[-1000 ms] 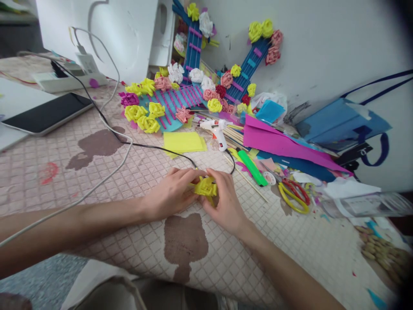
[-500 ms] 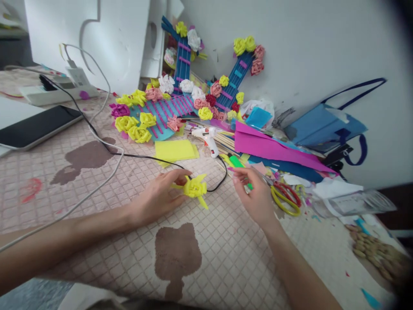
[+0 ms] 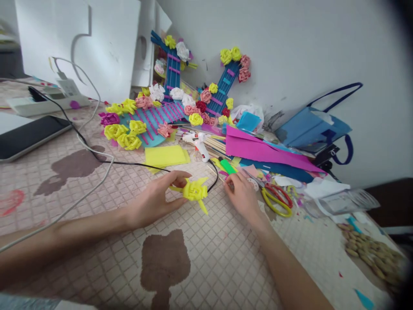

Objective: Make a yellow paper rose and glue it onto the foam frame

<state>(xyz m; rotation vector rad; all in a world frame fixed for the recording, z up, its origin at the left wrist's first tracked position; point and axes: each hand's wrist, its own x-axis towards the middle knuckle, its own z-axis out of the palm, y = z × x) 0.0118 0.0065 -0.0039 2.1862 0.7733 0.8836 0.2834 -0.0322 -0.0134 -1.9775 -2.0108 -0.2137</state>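
Observation:
A yellow paper flower with loose petals sticking out is pinched between the thumb and fingers of my left hand, just above the table. My right hand is down at the tabletop with its fingers curled together; what they hold, if anything, is hidden. Right behind those fingers lies a green tube with a dark tip. Beyond the flower, a white glue gun rests with its black cord looping toward my left hand. Scissors with red and yellow handles lie right of my right hand.
Folded yellow paper lies behind my left hand. Guitar-shaped crafts with paper flowers stand at the back. Magenta paper and a blue bag are to the right. A phone, power strip and white cable are left.
My right hand has moved left and down to the tabletop, and its fingers have curled. My left hand still holds the flower. The view has shifted slightly to the right.

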